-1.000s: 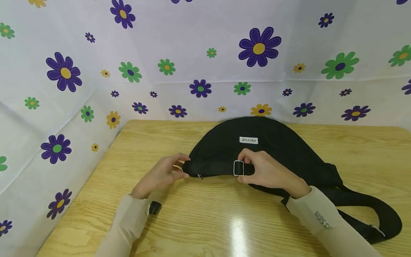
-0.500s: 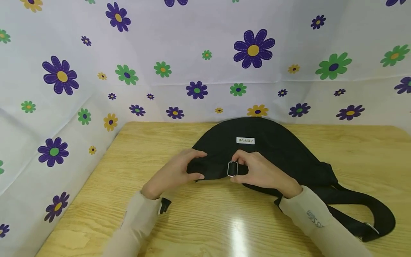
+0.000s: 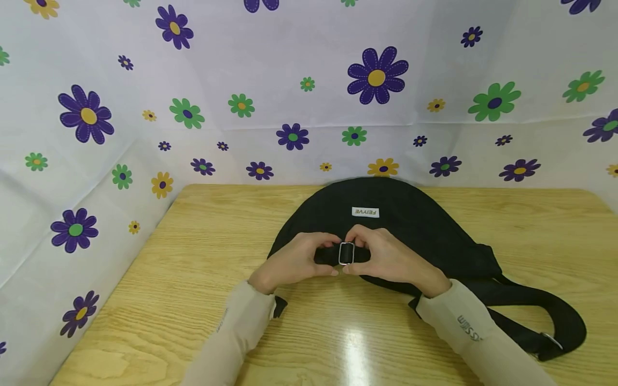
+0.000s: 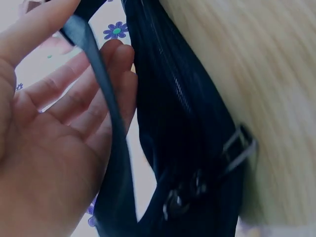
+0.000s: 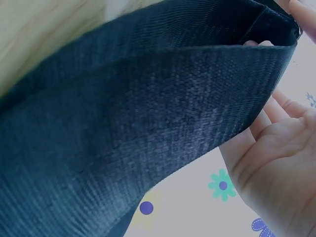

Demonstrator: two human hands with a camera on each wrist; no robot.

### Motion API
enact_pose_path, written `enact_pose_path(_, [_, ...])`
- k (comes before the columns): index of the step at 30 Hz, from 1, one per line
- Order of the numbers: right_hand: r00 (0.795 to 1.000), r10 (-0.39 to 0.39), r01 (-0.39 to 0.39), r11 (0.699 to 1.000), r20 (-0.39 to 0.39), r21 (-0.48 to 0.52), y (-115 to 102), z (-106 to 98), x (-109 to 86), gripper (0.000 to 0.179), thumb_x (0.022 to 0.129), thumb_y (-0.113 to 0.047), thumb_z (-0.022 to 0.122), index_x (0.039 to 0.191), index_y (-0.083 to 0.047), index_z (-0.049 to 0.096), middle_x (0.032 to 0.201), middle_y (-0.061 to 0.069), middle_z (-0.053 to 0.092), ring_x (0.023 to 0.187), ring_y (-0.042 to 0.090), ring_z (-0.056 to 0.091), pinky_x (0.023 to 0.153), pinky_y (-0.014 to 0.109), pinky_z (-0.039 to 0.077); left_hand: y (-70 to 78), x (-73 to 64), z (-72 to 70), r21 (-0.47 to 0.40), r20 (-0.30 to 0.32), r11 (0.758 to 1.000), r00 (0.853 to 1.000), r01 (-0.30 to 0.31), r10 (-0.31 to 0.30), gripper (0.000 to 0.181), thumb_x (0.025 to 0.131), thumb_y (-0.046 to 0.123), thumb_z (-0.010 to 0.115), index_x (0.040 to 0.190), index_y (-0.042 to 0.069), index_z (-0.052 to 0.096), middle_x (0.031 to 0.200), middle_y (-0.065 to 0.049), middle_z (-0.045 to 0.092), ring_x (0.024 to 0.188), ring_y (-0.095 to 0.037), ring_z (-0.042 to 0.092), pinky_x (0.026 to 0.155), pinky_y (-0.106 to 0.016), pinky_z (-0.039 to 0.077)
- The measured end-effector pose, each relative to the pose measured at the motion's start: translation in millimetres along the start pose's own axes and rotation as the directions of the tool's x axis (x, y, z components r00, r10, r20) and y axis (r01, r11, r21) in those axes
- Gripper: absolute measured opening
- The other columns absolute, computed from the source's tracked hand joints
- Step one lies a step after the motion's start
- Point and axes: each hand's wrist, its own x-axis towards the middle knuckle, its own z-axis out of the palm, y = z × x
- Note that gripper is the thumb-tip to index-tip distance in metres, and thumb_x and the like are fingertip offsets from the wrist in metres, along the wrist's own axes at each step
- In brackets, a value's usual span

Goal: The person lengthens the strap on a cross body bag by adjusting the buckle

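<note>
A black waist bag (image 3: 396,214) with a white label (image 3: 365,212) lies on the table. Above its near edge, my right hand (image 3: 398,258) pinches the black strap at a silver slider buckle (image 3: 340,254). My left hand (image 3: 299,260) holds the same strap just left of the buckle, thumb below and fingers above. The left wrist view shows the strap (image 4: 111,103) running past the palm, beside the bag's zipper (image 4: 180,94). In the right wrist view, the wide strap (image 5: 163,113) loops over the fingers, hiding part of them.
The wooden table (image 3: 183,257) reaches back to a white cloth (image 3: 270,69) printed with flowers. A second strap loop (image 3: 572,321) with a metal ring (image 3: 552,340) lies at the right, beside the right sleeve (image 3: 478,332).
My left hand has moved right along the strap, from the bag's left end to beside the buckle. The right hand stays at the buckle. The head view has shifted slightly.
</note>
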Motion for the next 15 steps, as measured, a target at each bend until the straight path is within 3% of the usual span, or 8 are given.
enact_pose_path(6, [1.000, -0.020, 0.020, 1.000, -0.003, 0.016, 2, 0, -1.1, 0.036, 0.082, -0.013, 0.084, 0.107, -0.002, 0.061, 0.076, -0.003, 0.056, 0.058, 0.008, 0.042, 0.055, 0.025, 0.036, -3.3, 8.6, 9.0, -0.040, 0.001, 0.999, 0.999, -0.032, 0.032, 0.048, 0.086, 0.008, 0.083, 0.128, -0.004, 0.064, 0.108, -0.010, 0.071, 0.090, -0.016, 0.065, 0.079, -0.025, 0.052])
enact_pose_path(11, [0.999, -0.042, 0.042, 0.998, 0.014, 0.038, 5, -3, -2.8, 0.037, 0.083, -0.015, 0.085, 0.107, -0.001, 0.060, 0.076, -0.005, 0.056, 0.061, 0.009, 0.044, 0.058, 0.026, 0.037, -2.8, 10.6, 12.6, -0.058, -0.004, 0.998, 0.999, -0.034, 0.034, 0.041, 0.088, 0.008, 0.081, 0.126, -0.002, 0.067, 0.113, -0.009, 0.072, 0.095, -0.013, 0.065, 0.081, -0.023, 0.052])
enact_pose_path(15, [0.998, -0.010, 0.005, 0.997, 0.062, 0.082, 10, -10, -6.1, 0.039, 0.087, -0.012, 0.082, 0.114, 0.002, 0.058, 0.081, -0.006, 0.062, 0.070, 0.012, 0.050, 0.069, 0.028, 0.043, -3.8, 11.5, 13.9, -0.040, -0.024, 0.998, 0.999, -0.042, 0.041, 0.040, 0.088, 0.011, 0.082, 0.123, -0.002, 0.068, 0.115, -0.009, 0.071, 0.100, -0.013, 0.065, 0.085, -0.024, 0.051])
